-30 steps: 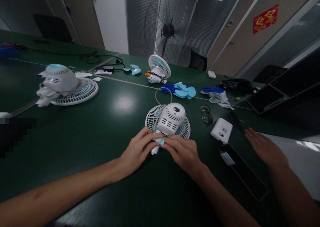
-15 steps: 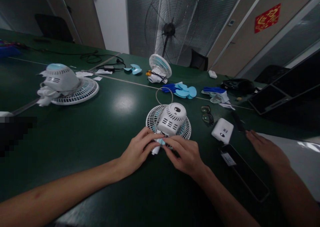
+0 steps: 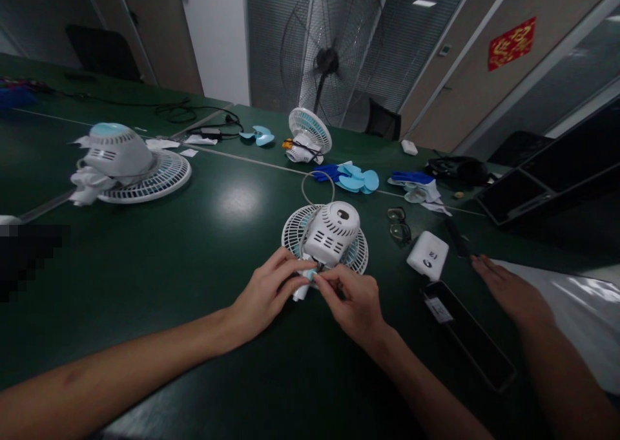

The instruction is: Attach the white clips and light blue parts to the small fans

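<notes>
A small white fan (image 3: pixel 332 233) lies face down on the green table, its round grille under the motor housing and its neck towards me. At the neck sits a small light-blue knob-like part (image 3: pixel 310 274). My left hand (image 3: pixel 271 285) pinches this part from the left between thumb and forefinger. From the right, my right hand (image 3: pixel 351 301) closes thumb and forefinger on its other side, the remaining fingers curled in. Fingertips partly cover the part, so its exact shape is hidden. A thin pale cable loop (image 3: pixel 318 176) rises behind the fan.
Another white fan (image 3: pixel 145 175) lies to the left, a third (image 3: pixel 307 135) further back. Light-blue fan blades (image 3: pixel 358 178), glasses (image 3: pixel 400 223), a white box (image 3: pixel 428 255) and a black phone-like slab (image 3: pixel 469 336) lie about. Another person's hand (image 3: pixel 508 288) rests at right.
My right hand has shifted slightly, its fingers curling in more and its forefinger drawing back from the light-blue part's top. My left hand keeps its pinch. The view has moved a little.
</notes>
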Tool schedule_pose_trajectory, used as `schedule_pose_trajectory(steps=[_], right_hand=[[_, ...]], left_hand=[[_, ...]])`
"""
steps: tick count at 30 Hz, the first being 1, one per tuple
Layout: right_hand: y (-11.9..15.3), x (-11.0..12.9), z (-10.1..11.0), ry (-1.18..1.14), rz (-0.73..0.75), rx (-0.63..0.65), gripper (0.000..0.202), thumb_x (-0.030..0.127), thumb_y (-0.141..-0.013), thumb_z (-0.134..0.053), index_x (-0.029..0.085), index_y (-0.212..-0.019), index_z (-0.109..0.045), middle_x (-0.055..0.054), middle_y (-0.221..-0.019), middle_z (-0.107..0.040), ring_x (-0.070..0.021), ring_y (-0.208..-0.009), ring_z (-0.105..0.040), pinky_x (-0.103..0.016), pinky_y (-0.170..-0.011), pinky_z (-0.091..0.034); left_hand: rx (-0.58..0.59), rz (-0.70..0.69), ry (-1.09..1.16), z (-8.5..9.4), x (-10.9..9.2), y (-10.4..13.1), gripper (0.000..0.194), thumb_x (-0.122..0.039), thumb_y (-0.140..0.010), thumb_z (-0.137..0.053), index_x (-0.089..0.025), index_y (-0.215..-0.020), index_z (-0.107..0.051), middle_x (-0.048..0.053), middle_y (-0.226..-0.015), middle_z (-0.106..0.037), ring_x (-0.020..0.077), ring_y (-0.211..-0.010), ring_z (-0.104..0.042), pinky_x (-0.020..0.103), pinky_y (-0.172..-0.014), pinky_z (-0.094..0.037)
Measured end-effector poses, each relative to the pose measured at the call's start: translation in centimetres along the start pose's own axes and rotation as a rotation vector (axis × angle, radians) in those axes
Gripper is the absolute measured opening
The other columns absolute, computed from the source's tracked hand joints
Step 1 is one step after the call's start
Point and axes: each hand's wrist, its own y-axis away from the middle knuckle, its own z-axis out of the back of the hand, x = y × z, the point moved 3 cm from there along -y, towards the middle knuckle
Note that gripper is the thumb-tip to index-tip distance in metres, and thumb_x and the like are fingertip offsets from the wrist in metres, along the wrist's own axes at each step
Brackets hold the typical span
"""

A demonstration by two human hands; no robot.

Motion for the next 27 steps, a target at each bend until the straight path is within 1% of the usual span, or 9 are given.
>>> schedule_pose_trajectory(steps=[2,4,7,10,15,18,23,25,27], right_hand=[[-0.1,0.2,0.3,0.027,0.024,0.011,0.017,0.026,-0.104,-0.062,0.020,-0.089,-0.066,0.003,-0.069,-0.065,-0.0107,-0.056,-0.061,-0.026,-0.053,-0.041],[-0.2,0.3,0.7,0.081,0.122,0.045,0.008,0.022,-0.103,-0.061,0.019,-0.104,-0.068,-0.001,-0.082,-0.073,-0.0124,-0.065,-0.067,-0.026,-0.058,-0.046],[-0.2,0.1,1.4,0.176,0.318,0.112,0.028,0.013,-0.102,-0.060,0.019,-0.129,-0.064,-0.006,-0.107,-0.077,-0.0147,-0.084,-0.074,-0.026,-0.071,-0.054],[-0.2,-0.2,1.7,0.220,0.396,0.104,0.032,0.006,-0.102,-0.058,0.019,-0.130,-0.065,-0.006,-0.112,-0.078,-0.0145,-0.090,-0.075,-0.026,-0.078,-0.056],[-0.4,-0.2,1.3,0.177,0.347,0.046,0.022,0.012,-0.104,-0.060,0.018,-0.124,-0.067,-0.005,-0.104,-0.079,-0.0141,-0.087,-0.075,-0.026,-0.077,-0.058],[-0.5,0.1,0.8,0.118,0.237,0.010,0.007,0.023,-0.104,-0.065,0.018,-0.108,-0.069,-0.002,-0.091,-0.077,-0.0131,-0.077,-0.072,-0.026,-0.069,-0.054],[-0.6,0.8,0.0,0.064,-0.010,0.003,0.028,0.028,-0.107,-0.056,0.020,-0.081,-0.061,0.001,-0.069,-0.064,-0.0113,-0.059,-0.061,-0.027,-0.056,-0.042],[-0.5,0.9,0.1,0.096,-0.003,0.011,0.026,0.027,-0.107,-0.055,0.021,-0.082,-0.061,0.001,-0.069,-0.064,-0.0116,-0.059,-0.060,-0.027,-0.057,-0.042],[-0.3,0.8,0.4,0.117,0.069,0.033,0.014,0.025,-0.106,-0.058,0.020,-0.095,-0.065,0.000,-0.079,-0.070,-0.0125,-0.066,-0.065,-0.027,-0.060,-0.045]], left_hand=[[0.005,0.002,-0.004,0.0,0.0,0.0,0.030,-0.023,-0.108,-0.055,-0.031,-0.136,-0.063,0.004,-0.115,-0.057,0.0182,-0.104,-0.061,0.034,-0.090,-0.054],[0.004,-0.004,-0.005,0.0,-0.1,-0.1,0.031,-0.022,-0.108,-0.054,-0.031,-0.137,-0.062,0.004,-0.115,-0.058,0.0180,-0.104,-0.061,0.034,-0.090,-0.054],[0.003,-0.005,-0.003,0.1,-0.2,-0.1,0.033,-0.021,-0.108,-0.054,-0.031,-0.139,-0.061,0.004,-0.115,-0.058,0.0177,-0.105,-0.061,0.033,-0.092,-0.054],[-0.001,0.004,-0.003,0.1,-0.2,-0.1,0.031,-0.022,-0.108,-0.054,-0.031,-0.137,-0.062,0.004,-0.116,-0.058,0.0178,-0.106,-0.061,0.033,-0.093,-0.054],[-0.001,0.005,-0.006,0.0,-0.1,-0.1,0.031,-0.023,-0.109,-0.053,-0.030,-0.138,-0.061,0.005,-0.116,-0.057,0.0185,-0.106,-0.060,0.035,-0.092,-0.053],[0.011,0.000,0.004,0.0,-0.2,0.0,0.031,-0.024,-0.109,-0.053,-0.030,-0.139,-0.060,0.006,-0.116,-0.057,0.0186,-0.104,-0.060,0.035,-0.090,-0.053],[0.019,-0.001,-0.002,0.1,-0.3,0.0,0.031,-0.024,-0.109,-0.053,-0.029,-0.139,-0.061,0.006,-0.116,-0.057,0.0192,-0.105,-0.060,0.036,-0.091,-0.054],[0.021,-0.003,-0.003,0.1,-0.4,0.0,0.031,-0.023,-0.109,-0.053,-0.029,-0.139,-0.061,0.006,-0.116,-0.057,0.0190,-0.105,-0.061,0.036,-0.092,-0.054],[0.017,-0.008,-0.003,0.2,-0.4,-0.1,0.032,-0.022,-0.109,-0.054,-0.029,-0.139,-0.061,0.006,-0.116,-0.058,0.0187,-0.106,-0.061,0.035,-0.092,-0.055]])
